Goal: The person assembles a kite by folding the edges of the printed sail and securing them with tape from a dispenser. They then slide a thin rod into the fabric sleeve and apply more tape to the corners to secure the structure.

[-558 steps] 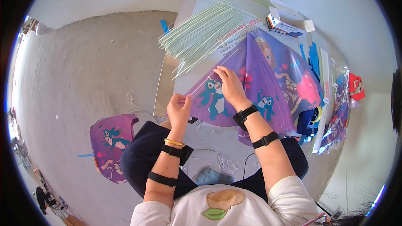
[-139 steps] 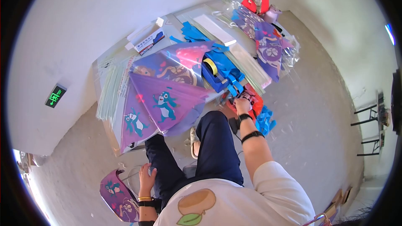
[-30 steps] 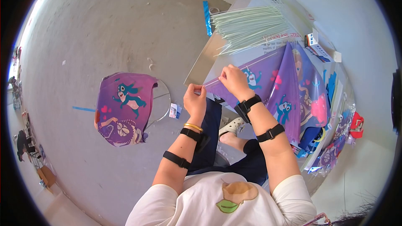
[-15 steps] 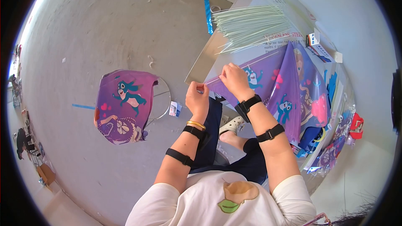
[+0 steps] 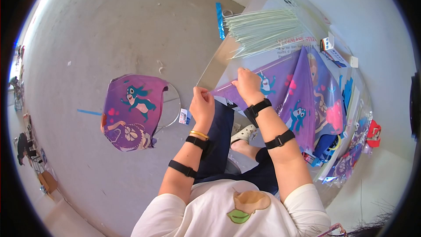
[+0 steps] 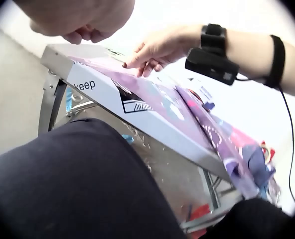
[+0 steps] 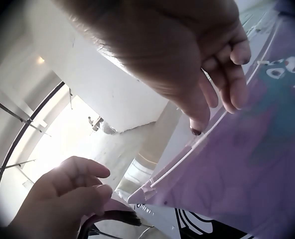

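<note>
A purple kite sail (image 5: 283, 96) with cartoon animals lies folded over the table, a thin pale rod (image 7: 173, 167) along its edge. My right hand (image 5: 248, 85) is over that edge; in the right wrist view its thumb touches the edge and its fingers lie loosely curled on the sail. Just beyond the sail's pointed corner is my left hand (image 5: 202, 105), thumb and forefinger brought together. In the right wrist view the left hand (image 7: 70, 194) shows a small gap to that corner and nothing visible between its fingertips.
Many pale rods (image 5: 263, 28) lie at the table's far end. A small box (image 5: 335, 52), a blue tape dispenser (image 5: 325, 147) and a red bag (image 5: 373, 134) are on the right. Another printed purple piece (image 5: 131, 114) is low on the left, above the floor.
Over the last second my left hand has shifted slightly left, off the sail's corner. Earlier, my right hand was in a red bag; it is back at the sail's edge.
</note>
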`<state>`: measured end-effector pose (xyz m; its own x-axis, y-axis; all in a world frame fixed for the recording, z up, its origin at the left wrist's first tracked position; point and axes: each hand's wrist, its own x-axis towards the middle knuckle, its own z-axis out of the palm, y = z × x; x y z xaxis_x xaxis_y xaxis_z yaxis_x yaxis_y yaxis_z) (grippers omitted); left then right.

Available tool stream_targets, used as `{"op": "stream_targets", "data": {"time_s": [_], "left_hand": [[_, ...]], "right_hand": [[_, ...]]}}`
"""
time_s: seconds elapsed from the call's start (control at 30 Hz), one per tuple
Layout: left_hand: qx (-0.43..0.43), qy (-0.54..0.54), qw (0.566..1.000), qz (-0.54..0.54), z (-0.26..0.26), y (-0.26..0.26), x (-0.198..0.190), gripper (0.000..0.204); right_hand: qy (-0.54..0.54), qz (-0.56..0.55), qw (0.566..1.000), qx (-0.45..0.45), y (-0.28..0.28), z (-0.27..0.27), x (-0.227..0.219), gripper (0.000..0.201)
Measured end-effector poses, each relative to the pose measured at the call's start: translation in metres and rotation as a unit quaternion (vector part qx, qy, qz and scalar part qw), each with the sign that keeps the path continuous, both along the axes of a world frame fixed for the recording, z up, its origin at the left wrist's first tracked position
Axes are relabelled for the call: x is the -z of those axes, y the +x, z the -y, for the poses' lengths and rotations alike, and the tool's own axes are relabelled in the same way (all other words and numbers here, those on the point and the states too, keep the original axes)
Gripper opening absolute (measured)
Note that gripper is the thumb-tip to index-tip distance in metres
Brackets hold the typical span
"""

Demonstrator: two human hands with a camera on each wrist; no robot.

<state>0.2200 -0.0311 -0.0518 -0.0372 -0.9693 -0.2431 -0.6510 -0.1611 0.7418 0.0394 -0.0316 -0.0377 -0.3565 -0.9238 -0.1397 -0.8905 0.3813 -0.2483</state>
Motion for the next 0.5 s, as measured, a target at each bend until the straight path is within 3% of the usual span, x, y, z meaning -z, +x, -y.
{"op": "stream_targets", "data": {"time_s": [0.07, 0.13, 0.2, 0.23, 0.37, 0.5], "left_hand": [[0.046, 0.008, 0.999, 0.012, -0.004, 0.006, -0.017, 0.015], [0.277, -0.204, 0.938, 0.052, -0.01, 0.008, -0.026, 0.025], [0.322, -0.234, 0.916, 0.049, -0.014, 0.0, -0.025, 0.033], [0.365, -0.262, 0.892, 0.052, -0.016, -0.003, -0.024, 0.041], [0.404, -0.258, 0.868, 0.13, -0.012, -0.005, -0.02, 0.052], [0.408, -0.253, 0.867, 0.139, -0.012, -0.002, -0.01, 0.054]], "right_hand": [[0.008, 0.013, 1.0, 0.006, -0.006, -0.002, -0.012, 0.017], [0.019, 0.023, 0.999, 0.014, -0.012, -0.009, -0.018, 0.014], [-0.106, 0.08, 0.987, -0.095, -0.018, -0.023, -0.019, 0.006], [-0.106, 0.078, 0.987, -0.094, -0.015, -0.028, -0.021, 0.006], [-0.1, 0.088, 0.983, -0.129, -0.012, -0.042, -0.022, 0.012], [-0.13, 0.084, 0.964, -0.216, -0.007, -0.046, -0.016, 0.026]]}}
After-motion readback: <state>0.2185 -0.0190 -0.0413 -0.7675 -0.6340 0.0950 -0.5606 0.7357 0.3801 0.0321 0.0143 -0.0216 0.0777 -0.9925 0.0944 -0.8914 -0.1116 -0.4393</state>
